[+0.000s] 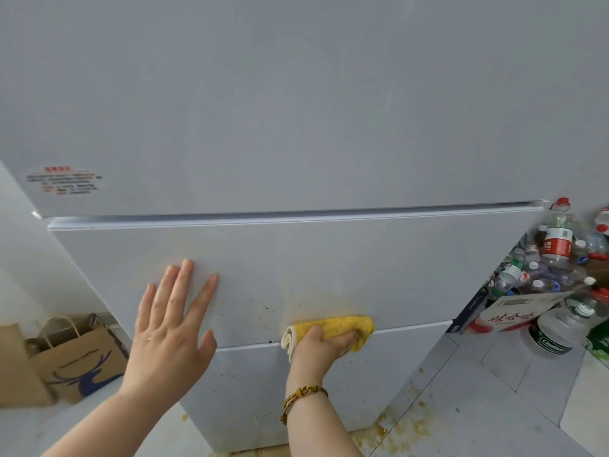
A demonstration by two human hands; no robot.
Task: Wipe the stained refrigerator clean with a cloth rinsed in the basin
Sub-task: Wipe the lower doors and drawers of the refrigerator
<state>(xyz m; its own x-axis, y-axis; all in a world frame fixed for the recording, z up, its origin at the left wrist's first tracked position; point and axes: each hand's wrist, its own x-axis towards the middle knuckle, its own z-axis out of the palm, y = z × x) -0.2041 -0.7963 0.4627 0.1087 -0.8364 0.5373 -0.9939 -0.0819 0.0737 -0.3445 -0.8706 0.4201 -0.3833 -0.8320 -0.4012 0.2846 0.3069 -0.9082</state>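
Observation:
A white refrigerator (296, 127) fills the view, with a middle drawer front (362, 258) and a lower one below it. Dark specks and a faint yellowish smear mark the middle drawer front near its bottom edge. My right hand (324, 344) grips a yellow cloth (342, 326) and holds it against that bottom edge, right of the specks. My left hand (171, 321) lies flat on the middle drawer front with straight, spread fingers. No basin is in view.
Yellow crumbly spill (405, 423) lies on the tiled floor at the fridge's foot. Brown paper bags (75, 361) stand at the left. At the right sit several empty plastic bottles (557, 245) and a cardboard box (514, 311).

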